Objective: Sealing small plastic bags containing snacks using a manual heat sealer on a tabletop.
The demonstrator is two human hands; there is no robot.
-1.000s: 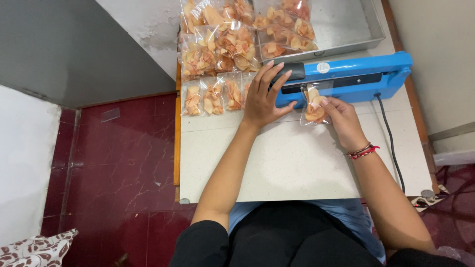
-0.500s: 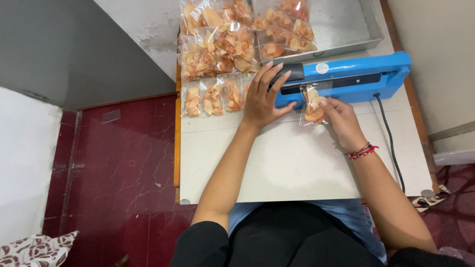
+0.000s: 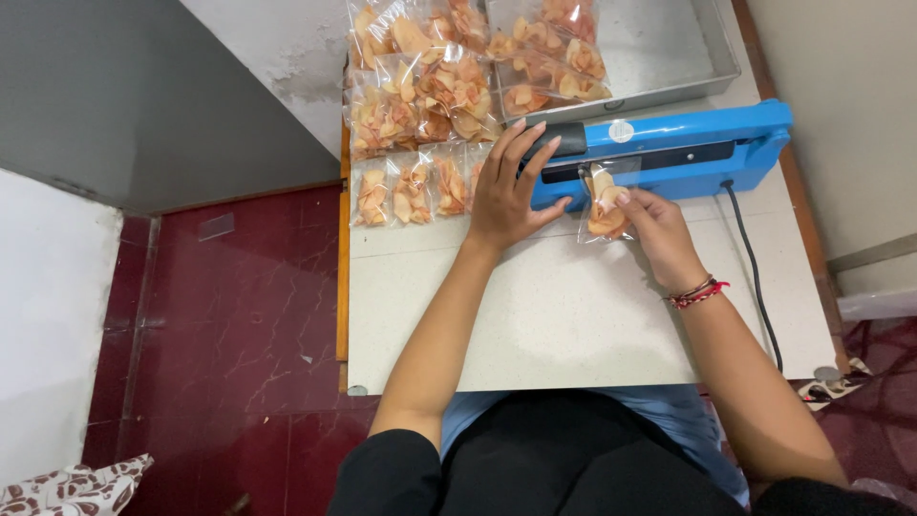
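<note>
From the head view, the left hand point(image 3: 506, 186) lies flat, fingers spread, pressing the black handle end of the blue sealer point(image 3: 669, 153). The right hand point(image 3: 654, 225) pinches a small clear bag of chips point(image 3: 604, 205), its top tucked under the sealer's arm. Sealing well likely means keeping the bag mouth flat and straight under even pressure. Filled bags point(image 3: 411, 191) crowd the counter point(image 3: 564, 315) to the left. The near side lies open, with the cord point(image 3: 755, 277) running along the right edge.

Heaped clear snack bags point(image 3: 420, 96), metal tray point(image 3: 669, 48), black cord point(image 3: 755, 277), dark red tiled floor point(image 3: 239, 315)
</note>
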